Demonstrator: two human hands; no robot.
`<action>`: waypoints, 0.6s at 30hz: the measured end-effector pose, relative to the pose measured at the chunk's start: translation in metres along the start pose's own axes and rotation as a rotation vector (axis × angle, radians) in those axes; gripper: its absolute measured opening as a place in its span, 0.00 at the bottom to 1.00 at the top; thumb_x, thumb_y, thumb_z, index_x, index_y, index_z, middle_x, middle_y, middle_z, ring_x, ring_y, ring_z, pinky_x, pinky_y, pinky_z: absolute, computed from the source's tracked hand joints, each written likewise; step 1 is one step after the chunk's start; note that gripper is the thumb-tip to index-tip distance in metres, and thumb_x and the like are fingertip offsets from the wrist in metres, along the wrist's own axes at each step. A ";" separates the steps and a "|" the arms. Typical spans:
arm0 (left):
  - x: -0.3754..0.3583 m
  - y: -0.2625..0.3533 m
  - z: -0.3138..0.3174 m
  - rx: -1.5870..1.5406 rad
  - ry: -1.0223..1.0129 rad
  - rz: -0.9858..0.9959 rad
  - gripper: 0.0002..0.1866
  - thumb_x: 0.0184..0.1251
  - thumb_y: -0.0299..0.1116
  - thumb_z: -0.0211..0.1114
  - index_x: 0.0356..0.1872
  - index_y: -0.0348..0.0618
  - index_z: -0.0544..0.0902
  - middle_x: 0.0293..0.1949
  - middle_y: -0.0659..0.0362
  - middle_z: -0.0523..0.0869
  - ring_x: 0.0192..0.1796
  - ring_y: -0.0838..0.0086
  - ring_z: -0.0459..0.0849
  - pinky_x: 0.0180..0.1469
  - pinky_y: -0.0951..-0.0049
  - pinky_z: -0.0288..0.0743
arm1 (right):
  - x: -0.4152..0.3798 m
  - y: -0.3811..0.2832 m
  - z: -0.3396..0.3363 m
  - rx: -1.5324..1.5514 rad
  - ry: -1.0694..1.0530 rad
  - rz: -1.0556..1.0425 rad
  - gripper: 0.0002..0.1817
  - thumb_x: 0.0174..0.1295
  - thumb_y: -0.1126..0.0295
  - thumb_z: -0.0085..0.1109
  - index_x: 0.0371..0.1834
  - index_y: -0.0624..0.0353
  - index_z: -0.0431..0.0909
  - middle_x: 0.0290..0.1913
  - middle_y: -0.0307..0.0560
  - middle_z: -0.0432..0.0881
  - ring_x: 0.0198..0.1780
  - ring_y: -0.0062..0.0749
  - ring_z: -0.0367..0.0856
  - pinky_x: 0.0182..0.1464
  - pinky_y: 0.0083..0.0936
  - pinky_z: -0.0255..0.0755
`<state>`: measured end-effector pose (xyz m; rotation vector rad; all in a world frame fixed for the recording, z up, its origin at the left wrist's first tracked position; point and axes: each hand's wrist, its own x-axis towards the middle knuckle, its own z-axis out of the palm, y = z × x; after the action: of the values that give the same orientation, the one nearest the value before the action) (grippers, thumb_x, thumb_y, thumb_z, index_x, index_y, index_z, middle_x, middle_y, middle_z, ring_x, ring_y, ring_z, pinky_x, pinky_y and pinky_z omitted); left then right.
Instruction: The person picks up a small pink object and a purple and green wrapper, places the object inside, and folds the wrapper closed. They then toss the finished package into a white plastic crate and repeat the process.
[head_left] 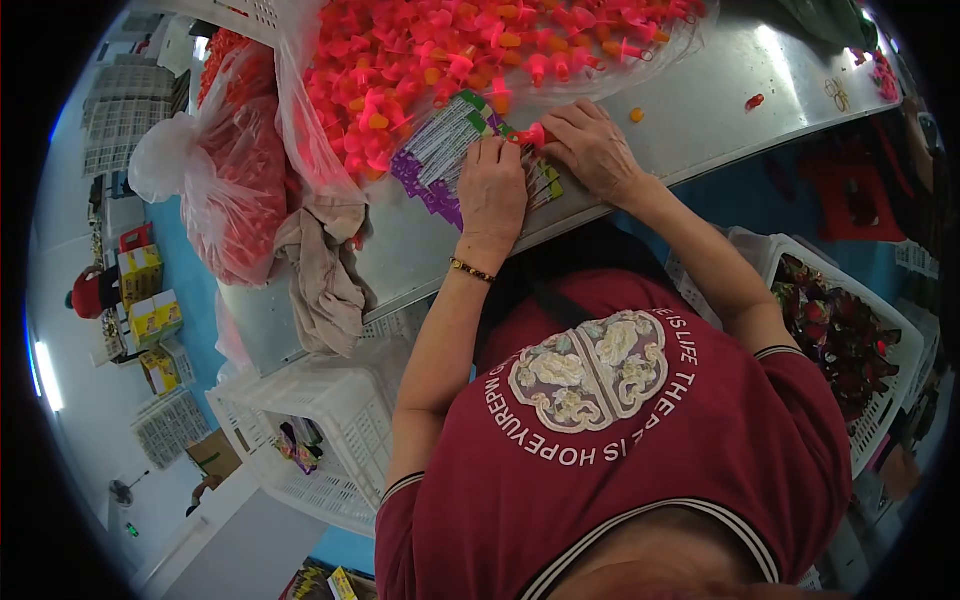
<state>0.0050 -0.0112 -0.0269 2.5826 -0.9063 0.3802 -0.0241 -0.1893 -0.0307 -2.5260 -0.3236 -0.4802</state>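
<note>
Bright red-pink plastic pieces with flared collars, some with orange-yellow parts, form a large heap (440, 50) on the metal table. One such red plastic piece (531, 135) is between my hands, pinched by the fingertips of my right hand (592, 150). My left hand (494, 190), with a beaded bracelet at the wrist, has its fingers curled in beside that piece; what they grip is hidden. Beneath and left of my left hand lie several overlapping printed packets (440, 150) in purple, white and green. More of their edges show between my two hands.
A tied plastic bag (235, 170) of red pieces and a crumpled grey cloth (325, 270) lie at the table's left edge. White crates (310, 430) stand below left; another crate (900, 340) of dark wrapped items is at right. Small loose bits (637, 115) lie on the table (700, 130).
</note>
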 end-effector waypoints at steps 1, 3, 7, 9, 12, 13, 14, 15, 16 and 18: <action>0.000 0.001 0.000 0.007 0.005 0.005 0.05 0.58 0.26 0.61 0.35 0.39 0.81 0.40 0.54 0.80 0.46 0.61 0.79 0.47 0.65 0.77 | 0.000 -0.002 -0.003 -0.030 0.005 -0.018 0.19 0.56 0.67 0.64 0.52 0.58 0.79 0.50 0.49 0.79 0.53 0.45 0.75 0.57 0.37 0.69; 0.003 0.004 0.001 0.029 0.003 -0.009 0.05 0.58 0.26 0.61 0.35 0.38 0.80 0.39 0.53 0.80 0.46 0.61 0.79 0.46 0.65 0.77 | 0.009 -0.010 -0.005 -0.034 0.070 -0.052 0.18 0.56 0.68 0.64 0.51 0.58 0.79 0.50 0.48 0.79 0.53 0.44 0.75 0.58 0.37 0.68; 0.007 0.004 0.003 0.075 -0.026 -0.032 0.05 0.56 0.26 0.61 0.33 0.37 0.80 0.39 0.53 0.79 0.46 0.61 0.79 0.46 0.66 0.77 | 0.017 -0.005 0.008 -0.121 -0.020 -0.126 0.16 0.56 0.67 0.63 0.48 0.56 0.80 0.49 0.44 0.80 0.55 0.41 0.75 0.60 0.34 0.67; 0.006 0.007 0.001 0.068 -0.012 -0.032 0.05 0.55 0.26 0.61 0.33 0.37 0.79 0.39 0.53 0.79 0.46 0.61 0.79 0.46 0.66 0.77 | 0.020 0.000 0.007 -0.127 -0.044 -0.131 0.16 0.55 0.69 0.63 0.48 0.57 0.80 0.49 0.45 0.79 0.55 0.42 0.75 0.59 0.35 0.68; 0.005 0.008 0.002 0.075 -0.020 -0.035 0.05 0.56 0.26 0.61 0.33 0.37 0.79 0.38 0.53 0.79 0.46 0.61 0.79 0.45 0.66 0.78 | 0.016 -0.001 0.001 -0.057 0.011 -0.099 0.16 0.54 0.71 0.64 0.46 0.58 0.80 0.48 0.45 0.79 0.53 0.43 0.75 0.57 0.34 0.69; 0.005 0.008 0.003 0.091 -0.038 -0.034 0.05 0.56 0.26 0.61 0.33 0.37 0.79 0.38 0.53 0.79 0.47 0.61 0.79 0.44 0.66 0.78 | 0.015 -0.002 -0.002 0.017 0.096 -0.064 0.15 0.53 0.72 0.65 0.46 0.59 0.81 0.47 0.45 0.79 0.52 0.42 0.75 0.55 0.34 0.70; 0.006 0.008 0.003 0.090 -0.036 -0.036 0.05 0.56 0.26 0.61 0.33 0.37 0.79 0.38 0.53 0.79 0.47 0.61 0.79 0.44 0.66 0.78 | 0.013 -0.004 -0.007 0.015 0.094 -0.065 0.15 0.53 0.72 0.65 0.46 0.59 0.81 0.47 0.45 0.79 0.52 0.42 0.75 0.55 0.34 0.70; 0.006 0.008 0.005 0.102 -0.020 -0.003 0.05 0.57 0.26 0.61 0.34 0.37 0.79 0.38 0.53 0.79 0.46 0.61 0.79 0.44 0.66 0.78 | 0.010 -0.006 -0.013 0.051 0.123 0.024 0.15 0.53 0.72 0.65 0.45 0.60 0.81 0.44 0.45 0.79 0.50 0.42 0.76 0.54 0.33 0.71; 0.005 0.007 0.005 0.116 -0.004 0.032 0.05 0.57 0.26 0.62 0.34 0.37 0.79 0.37 0.53 0.79 0.46 0.61 0.79 0.43 0.66 0.78 | 0.009 -0.008 -0.017 0.089 0.153 0.113 0.15 0.54 0.72 0.65 0.45 0.62 0.81 0.42 0.46 0.79 0.49 0.42 0.76 0.52 0.32 0.72; 0.004 0.004 0.004 0.092 0.000 0.025 0.05 0.58 0.26 0.61 0.34 0.37 0.79 0.37 0.53 0.79 0.46 0.61 0.80 0.43 0.66 0.79 | 0.008 -0.011 -0.024 0.304 0.107 0.275 0.15 0.54 0.73 0.65 0.45 0.62 0.81 0.40 0.47 0.79 0.47 0.42 0.77 0.51 0.32 0.72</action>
<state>0.0059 -0.0182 -0.0276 2.6565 -0.9429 0.4389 -0.0265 -0.1922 -0.0033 -2.1951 -0.0044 -0.4203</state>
